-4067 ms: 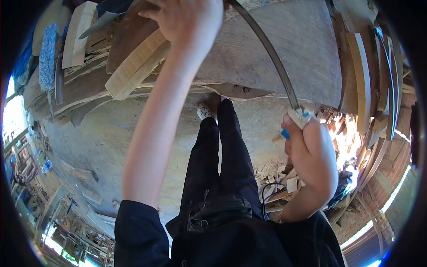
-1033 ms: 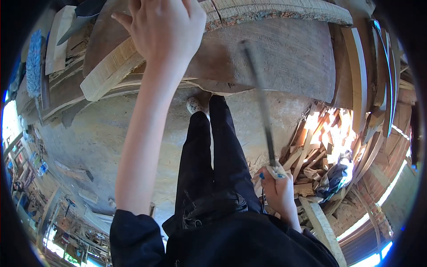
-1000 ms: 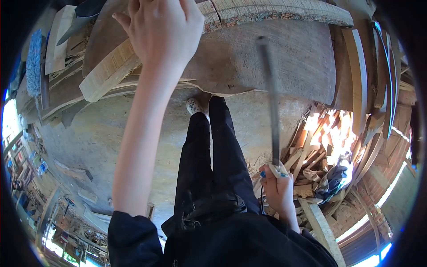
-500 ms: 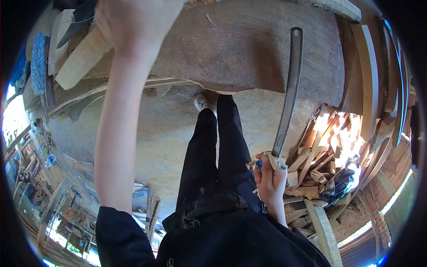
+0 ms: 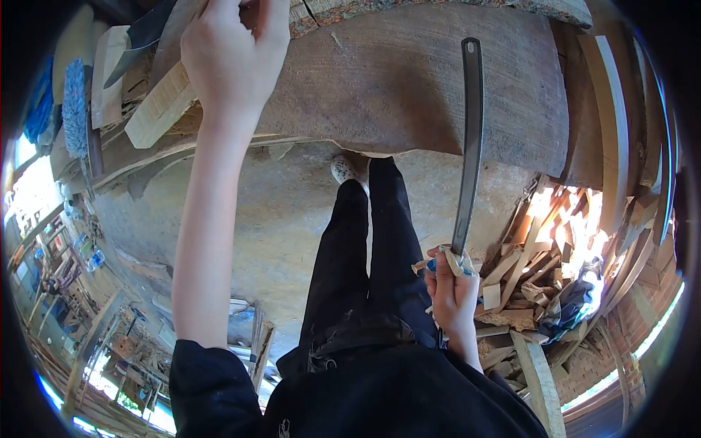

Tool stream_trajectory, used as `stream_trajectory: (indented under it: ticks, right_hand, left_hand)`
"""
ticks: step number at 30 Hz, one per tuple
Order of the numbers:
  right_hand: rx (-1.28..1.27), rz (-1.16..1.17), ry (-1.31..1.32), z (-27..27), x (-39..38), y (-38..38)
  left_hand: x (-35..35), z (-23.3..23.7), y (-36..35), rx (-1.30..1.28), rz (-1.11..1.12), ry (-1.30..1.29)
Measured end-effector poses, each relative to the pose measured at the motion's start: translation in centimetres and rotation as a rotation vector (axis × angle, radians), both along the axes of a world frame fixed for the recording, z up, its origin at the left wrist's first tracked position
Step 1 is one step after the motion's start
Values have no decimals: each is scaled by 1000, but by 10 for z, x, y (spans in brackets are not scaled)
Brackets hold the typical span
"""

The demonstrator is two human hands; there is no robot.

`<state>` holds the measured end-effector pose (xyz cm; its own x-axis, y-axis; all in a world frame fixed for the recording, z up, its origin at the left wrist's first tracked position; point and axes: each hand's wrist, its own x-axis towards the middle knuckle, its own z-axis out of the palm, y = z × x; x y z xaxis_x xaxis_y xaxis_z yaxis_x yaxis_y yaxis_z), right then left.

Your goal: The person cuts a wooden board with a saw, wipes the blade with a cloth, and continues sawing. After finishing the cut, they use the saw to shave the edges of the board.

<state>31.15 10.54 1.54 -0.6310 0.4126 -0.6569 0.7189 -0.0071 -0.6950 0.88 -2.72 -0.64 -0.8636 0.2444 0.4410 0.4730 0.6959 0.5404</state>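
In my right hand [image 5: 454, 296] is a long, narrow metal blade [image 5: 472, 131], its lower end wrapped in pale and blue material. The blade points up and away from me, with a small hole at its far tip. At the top edge of the head view, my left hand [image 5: 235, 66] is bent with its fingers curled. Its fingertips are cut off by the frame, so what they grip is hidden. Beside it, a wooden piece with a rough, speckled edge [image 5: 343, 16] runs to the right. A pale block of wood [image 5: 162, 109] sticks out under the left hand's wrist side.
A broad brown wooden sheet [image 5: 409, 87] lies before me, its near edge ragged. Scrap wood [image 5: 529, 277] is heaped on the right, beside curved boards [image 5: 612, 117]. A blue fluffy duster [image 5: 74, 109] hangs at left. My legs stand on a concrete floor [image 5: 277, 212].
The view has shifted, showing more of my left hand and the speckled-edge wood. My right hand still holds the blade, which stands slightly more upright.
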Motion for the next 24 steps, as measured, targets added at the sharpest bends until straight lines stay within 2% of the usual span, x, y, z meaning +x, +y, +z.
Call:
stream_trajectory:
  ticks: [1,4,6,7,9,13,16,24]
  right_hand:
    - [-20,-8,-3,1,-1,0]
    - [-76,-72,26,6,-7,-1]
    - [-113,-171,94,8,-8,-4]
    - [-92,-148,123,7,-8,-5]
    - [-46,-100,182,7,-10,-6]
    - [28,225,205,11,-25,1]
    - [71,231,224,11,-33,-4]
    - [210,250,228,1,-32,-8]
  left_hand:
    - [5,2,-7,-75,4,-84]
    - [30,3,-8,-13,-100,-49]
    - [43,-9,-12,-61,-137,144]
    - [49,-9,-12,-84,-156,241]
    - [71,-2,-5,-95,-85,251]
    - [96,-3,2,-110,-21,321]
    - [108,-14,4,-46,5,361]
    - [128,-17,3,22,11,246]
